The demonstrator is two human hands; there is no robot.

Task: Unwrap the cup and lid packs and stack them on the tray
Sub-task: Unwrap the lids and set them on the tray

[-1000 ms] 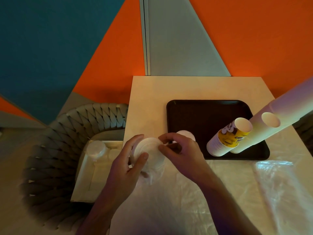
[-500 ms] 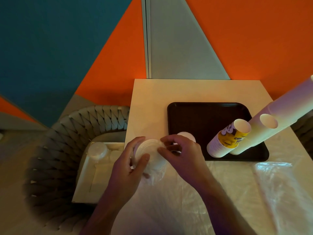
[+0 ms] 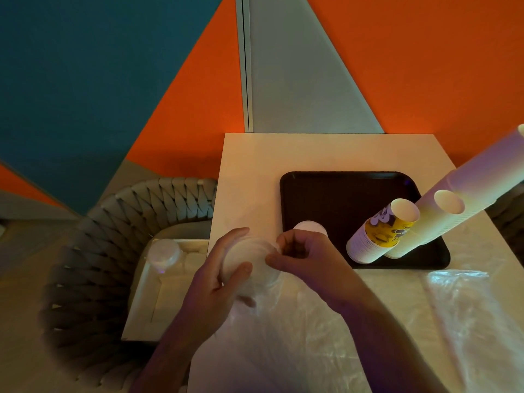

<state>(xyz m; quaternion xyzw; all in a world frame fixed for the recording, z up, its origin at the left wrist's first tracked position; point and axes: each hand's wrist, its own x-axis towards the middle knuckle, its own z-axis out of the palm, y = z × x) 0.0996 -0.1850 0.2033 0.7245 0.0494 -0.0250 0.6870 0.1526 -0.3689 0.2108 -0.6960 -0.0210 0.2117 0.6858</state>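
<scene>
Room: orange, teal and grey wall panels behind a pale square surface (image 3: 255,165).
Far left: a woven chair (image 3: 107,222) with a white box (image 3: 147,302) on its seat; another wrapped pack of lids (image 3: 164,252) lies in it, still to do by my reckoning.
My left hand (image 3: 215,282): curled round the stack of lids (image 3: 249,260), held over the near left part of the surface, plastic wrap trailing below it.
My right hand (image 3: 306,256): fingers bent, pinching at the stack's top edge; I judge I'm peeling wrap or freeing a lid.
Tray (image 3: 340,194): dark, mostly bare; one white lid (image 3: 310,226) shows at its near left corner behind my right hand.
Right of tray: yellow printed cups (image 3: 380,234) and a tall stack of plain cups (image 3: 459,205), both unwrapped and standing on the tray.
Near right: empty wrappers (image 3: 459,313) spread on the surface.
Progress: cups look done; lids are underway.
</scene>
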